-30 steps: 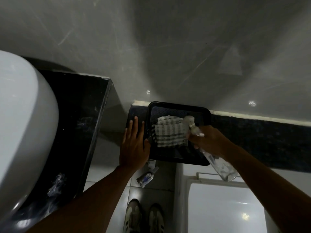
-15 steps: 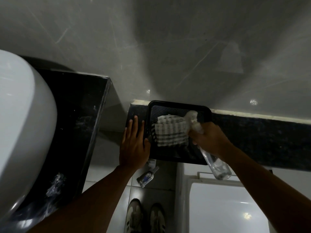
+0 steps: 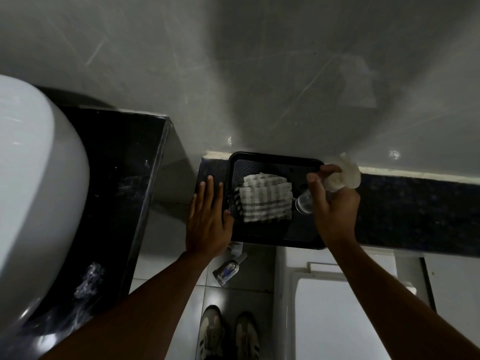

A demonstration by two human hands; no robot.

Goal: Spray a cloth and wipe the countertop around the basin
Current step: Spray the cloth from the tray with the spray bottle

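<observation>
Since spraying calls for a firm trigger grip, clamps the right hand (image 3: 335, 209) round the neck of the spray bottle (image 3: 303, 203), white nozzle head poking out past the knuckles toward the wall, clear base turned toward the camera and just beside the cloth. Cannot tell where the nozzle aims; judging by that tilt, probably not yet lined up on the fabric. Lays the left hand (image 3: 207, 219) flat and empty, fingers straight and close together, on the dark ledge (image 3: 415, 211), thumb side against the left rim of the tray (image 3: 272, 244); likely braces it so nothing slides under the spray. Holds in that black tray the checked cloth (image 3: 265, 201), folded into a thick square near the middle, with the bottle's base hovering over or resting in the tray, hard to say which. Shows the liquid level in the bottle too dimly to read. Leaves the white basin (image 3: 39, 190) and the dark countertop (image 3: 117, 183) around it well apart to the left, across a gap, marked with pale smears. Puts a second small bottle (image 3: 228, 268) on the floor tiles below the tray, near the shoes (image 3: 228, 333)
</observation>
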